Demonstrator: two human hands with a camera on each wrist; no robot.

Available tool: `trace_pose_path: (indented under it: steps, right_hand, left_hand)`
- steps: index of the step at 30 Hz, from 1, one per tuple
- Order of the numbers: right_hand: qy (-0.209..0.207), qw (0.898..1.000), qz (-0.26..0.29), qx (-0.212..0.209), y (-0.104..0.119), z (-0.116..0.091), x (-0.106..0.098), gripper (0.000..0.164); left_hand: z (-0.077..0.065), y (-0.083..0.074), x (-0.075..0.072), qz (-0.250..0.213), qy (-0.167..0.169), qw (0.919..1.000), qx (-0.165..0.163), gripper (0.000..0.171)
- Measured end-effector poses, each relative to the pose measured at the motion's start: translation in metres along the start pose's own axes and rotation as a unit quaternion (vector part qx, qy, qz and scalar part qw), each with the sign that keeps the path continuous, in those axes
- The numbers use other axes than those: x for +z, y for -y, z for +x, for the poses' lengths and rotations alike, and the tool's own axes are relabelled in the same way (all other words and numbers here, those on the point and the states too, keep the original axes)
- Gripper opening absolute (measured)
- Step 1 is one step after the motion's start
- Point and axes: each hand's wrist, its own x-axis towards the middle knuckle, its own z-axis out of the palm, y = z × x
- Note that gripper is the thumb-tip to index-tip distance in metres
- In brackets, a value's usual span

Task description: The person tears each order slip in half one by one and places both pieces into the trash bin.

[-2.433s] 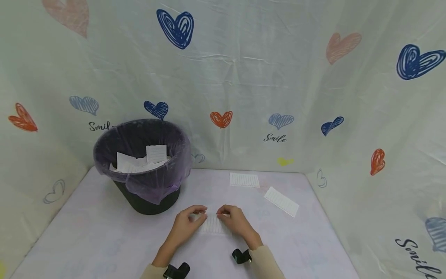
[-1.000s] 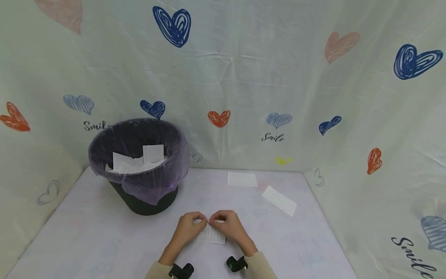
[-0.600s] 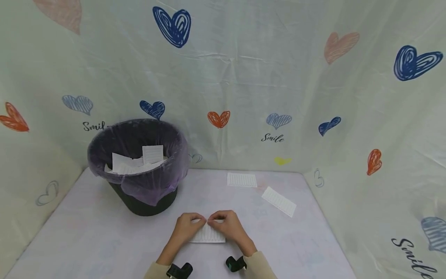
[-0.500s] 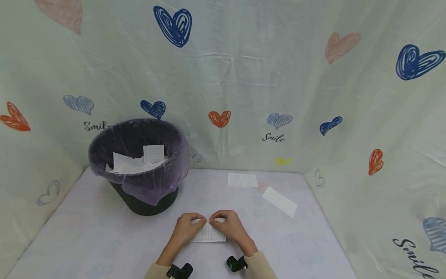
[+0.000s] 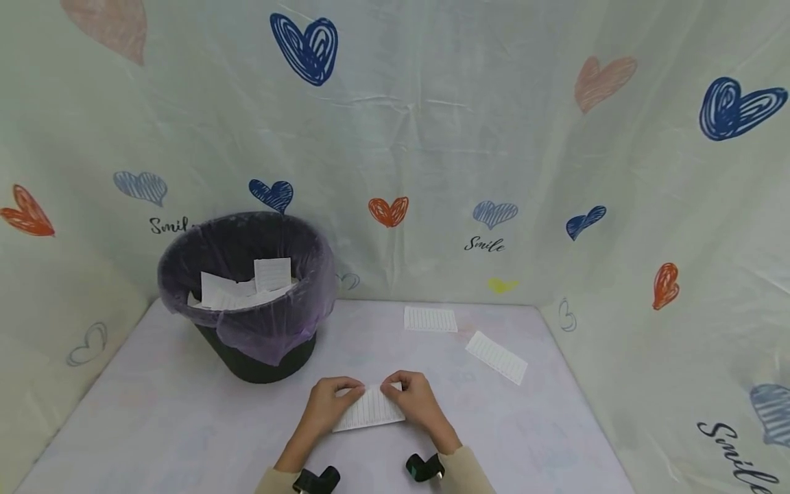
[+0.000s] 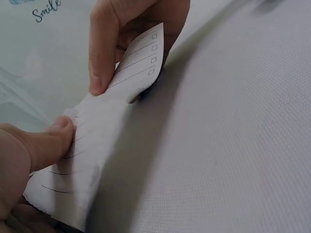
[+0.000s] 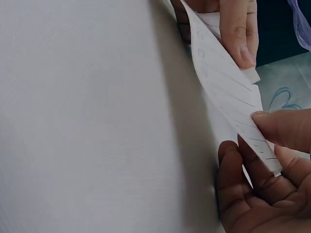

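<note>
Between both hands is a white lined paper slip (image 5: 369, 407) with small printed checkboxes along one edge. My left hand (image 5: 328, 403) pinches its far edge left of the middle, thumb on top. My right hand (image 5: 418, 401) pinches the same edge a little further right. In the right wrist view the slip (image 7: 228, 90) bends, and a small notch shows in its edge between the two thumbs. The left wrist view has the slip (image 6: 99, 114) curving up off the white tabletop, with a shadow under it.
A dark bin (image 5: 262, 363) with a purple liner (image 5: 278, 329) stands at the back left, holding several white paper pieces (image 5: 271, 274). Two more lined slips lie at the back right, one straight (image 5: 430, 319), one slanted (image 5: 496, 357). A heart-printed curtain (image 5: 432, 151) surrounds the table (image 5: 173, 418).
The hands came together at the slip's far edge. Now the right hand has shifted slightly right, opening a gap between the fingertips, and the slip's right end has risen a little.
</note>
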Motion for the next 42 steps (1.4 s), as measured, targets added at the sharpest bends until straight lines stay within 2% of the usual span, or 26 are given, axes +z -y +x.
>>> trace_pose_path:
  steps: [5, 10, 15, 18, 23, 31, 38, 42]
  right_hand:
    - [0.001, 1.000, 0.013, 0.007, 0.001, 0.001, -0.001, 0.011]
    - [-0.004, 0.999, 0.040, 0.024, -0.002, 0.000, -0.003, 0.016]
    - [-0.014, 0.996, 0.072, 0.054, -0.008, -0.002, -0.006, 0.021]
    - [-0.035, 0.989, 0.112, 0.086, -0.011, -0.002, -0.006, 0.020]
    - [-0.064, 0.975, 0.166, 0.130, -0.011, -0.002, -0.007, 0.021]
    - [-0.054, 0.967, 0.198, 0.151, -0.008, -0.003, -0.007, 0.022]
    - [-0.049, 0.965, 0.212, 0.148, 0.017, -0.010, -0.013, 0.019]
    - [-0.051, 0.964, 0.215, 0.148, 0.007, -0.008, -0.009, 0.020]
  left_hand:
    - [0.000, -0.001, -0.003, -0.007, -0.008, 0.9999, 0.012, 0.008]
    - [0.000, 0.002, -0.004, -0.020, 0.001, 0.9998, -0.006, 0.016]
    - [0.001, 0.004, -0.006, -0.015, -0.008, 0.9996, -0.025, 0.022]
    - [0.000, 0.004, -0.009, 0.008, -0.020, 0.9995, -0.023, 0.023]
    - [-0.002, 0.002, -0.012, 0.022, -0.035, 0.9978, -0.051, 0.024]
    - [-0.003, 0.002, -0.010, 0.009, -0.043, 0.9963, -0.073, 0.016]
    - [-0.005, 0.000, -0.009, 0.011, -0.060, 0.9940, -0.091, 0.011]
    - [-0.005, 0.000, -0.006, 0.003, -0.074, 0.9920, -0.102, 0.013]
